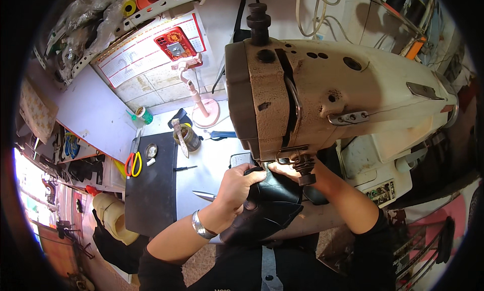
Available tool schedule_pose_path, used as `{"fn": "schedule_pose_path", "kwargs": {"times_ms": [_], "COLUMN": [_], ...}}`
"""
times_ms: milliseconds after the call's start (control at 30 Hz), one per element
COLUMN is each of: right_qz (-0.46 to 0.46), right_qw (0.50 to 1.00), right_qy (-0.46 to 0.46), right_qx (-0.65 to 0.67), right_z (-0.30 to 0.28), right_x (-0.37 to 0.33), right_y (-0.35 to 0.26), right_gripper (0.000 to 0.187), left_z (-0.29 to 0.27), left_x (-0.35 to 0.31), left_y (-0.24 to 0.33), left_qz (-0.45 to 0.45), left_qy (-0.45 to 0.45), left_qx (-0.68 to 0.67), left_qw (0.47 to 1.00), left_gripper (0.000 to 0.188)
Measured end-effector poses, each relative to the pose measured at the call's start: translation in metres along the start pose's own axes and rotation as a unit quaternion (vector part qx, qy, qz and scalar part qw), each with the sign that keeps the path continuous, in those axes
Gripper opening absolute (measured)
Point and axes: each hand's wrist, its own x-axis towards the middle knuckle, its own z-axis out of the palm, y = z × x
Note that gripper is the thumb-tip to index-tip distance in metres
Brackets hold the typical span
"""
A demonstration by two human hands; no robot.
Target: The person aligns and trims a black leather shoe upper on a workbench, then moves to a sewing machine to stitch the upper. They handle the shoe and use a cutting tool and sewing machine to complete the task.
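A large brown and cream sewing machine [307,97] fills the upper right, its head standing right over my work. Under the needle area lies a black leather piece [275,187] with folded edges, its lower part hanging over the table's front edge. My left hand [234,187], with a silver cuff on the wrist, pinches the leather at its left upper edge. From the right, my right hand [288,171] holds the same leather close to the presser foot. The machine head and its fittings partly hide those right fingers; the needle itself cannot be made out.
Left of the work, a black mat [151,200] carries scissors [133,164] with red and yellow handles. A pointed blade [204,195] lies by my left wrist. Behind are a small screwdriver [185,168], a jar [190,140] with a brush, and a pink phone stand [204,112].
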Motion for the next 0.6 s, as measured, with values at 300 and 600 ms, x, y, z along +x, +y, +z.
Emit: {"fn": "schedule_pose_path", "kwargs": {"times_ms": [300, 600], "right_qz": [-0.031, -0.092], "right_qw": [0.999, 0.994], "right_qy": [-0.022, 0.014], "right_qx": [0.009, -0.051], "right_z": [0.008, 0.004], "right_x": [0.005, 0.006], "right_y": [0.022, 0.016], "right_gripper": [0.028, 0.026], "left_z": [0.0, -0.004], "left_x": [0.0, 0.007], "left_y": [-0.004, -0.002], "left_qz": [-0.029, -0.026], "left_qy": [0.02, 0.016], "left_qx": [-0.012, 0.035], "left_qw": [0.999, 0.999], "left_gripper": [0.018, 0.018]}}
